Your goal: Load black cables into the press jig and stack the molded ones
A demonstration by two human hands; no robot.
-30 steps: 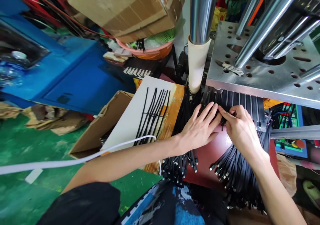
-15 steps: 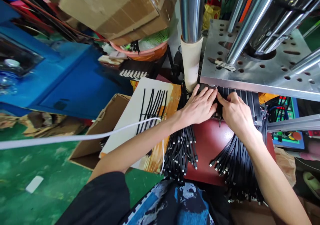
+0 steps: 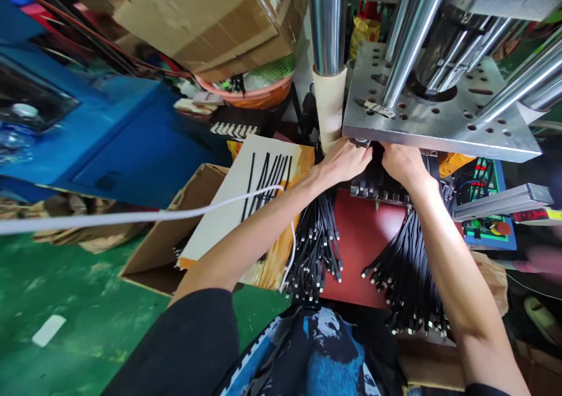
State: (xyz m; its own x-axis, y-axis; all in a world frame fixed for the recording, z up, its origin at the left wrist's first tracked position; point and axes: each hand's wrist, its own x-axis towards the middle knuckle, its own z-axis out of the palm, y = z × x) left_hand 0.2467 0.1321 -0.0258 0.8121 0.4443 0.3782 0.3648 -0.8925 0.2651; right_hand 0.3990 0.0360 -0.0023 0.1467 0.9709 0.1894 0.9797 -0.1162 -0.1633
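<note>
Both my hands reach in beneath a thick drilled metal plate (image 3: pixel 443 135), at a dark metal mould block (image 3: pixel 380 190) on a red surface (image 3: pixel 355 255). My left hand (image 3: pixel 346 160) lies at the block's left back, its fingertips hidden under the plate edge. To its right, my right hand (image 3: pixel 403 163) reaches over the block, with its fingers also out of sight. What either hand holds, if anything, does not show. Black cables with metal plug ends hang in a left bundle (image 3: pixel 314 249) and a larger right bundle (image 3: pixel 406 279), on both sides of the block.
Steel columns (image 3: pixel 327 27) rise around the plate, and a small knife-like tool (image 3: pixel 378 109) lies on it. On the left, a white board (image 3: pixel 219 208) carries several black cables above an open carton (image 3: pixel 175 238). A white cord (image 3: pixel 132 217) crosses in front. Right stands a control panel (image 3: pixel 492 226).
Both hands have slid forward from the top of the block to under the plate edge, hiding their fingers. More of the block's front now shows. The view has shifted slightly.
</note>
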